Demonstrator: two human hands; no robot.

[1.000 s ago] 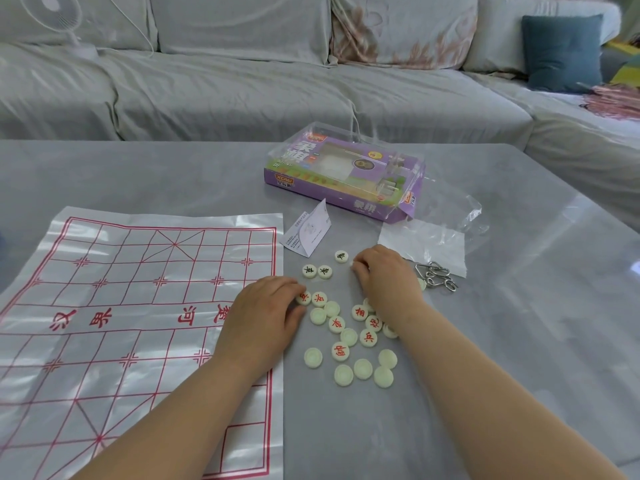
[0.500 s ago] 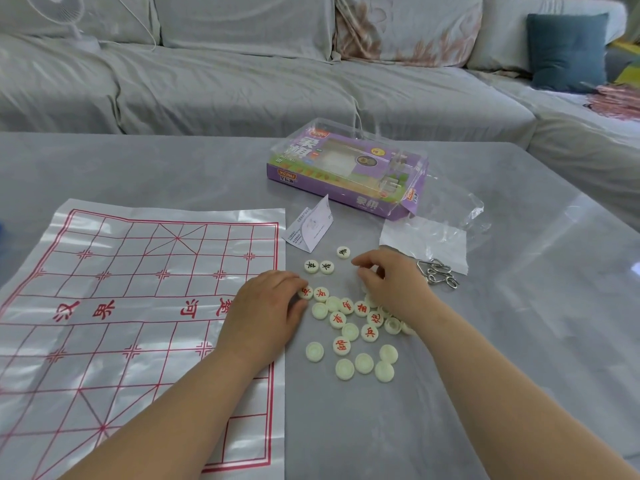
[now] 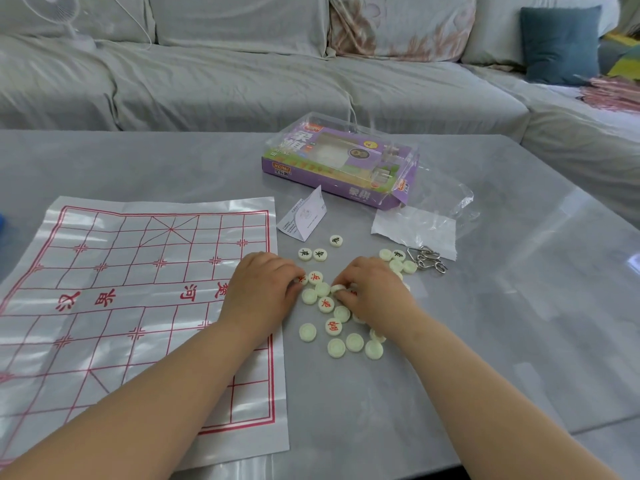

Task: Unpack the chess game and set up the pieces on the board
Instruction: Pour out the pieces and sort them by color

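Head view: the right hand [image 3: 375,296] pinched a small cream plastic chess disc [image 3: 338,289], probably light and slippery, by its rim; the left hand [image 3: 263,289] had an unclear hold.

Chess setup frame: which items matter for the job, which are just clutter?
Job: board sheet, loose chess pieces, purple game box, piece pinched in right hand.
Lying about: leaflet, clear plastic bag, metal wire puzzle, fan, blue cushion.

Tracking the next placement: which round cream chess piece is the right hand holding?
The tilted piece pinched by the right hand, mid-pile; every other visible piece lies flat on the grey table.
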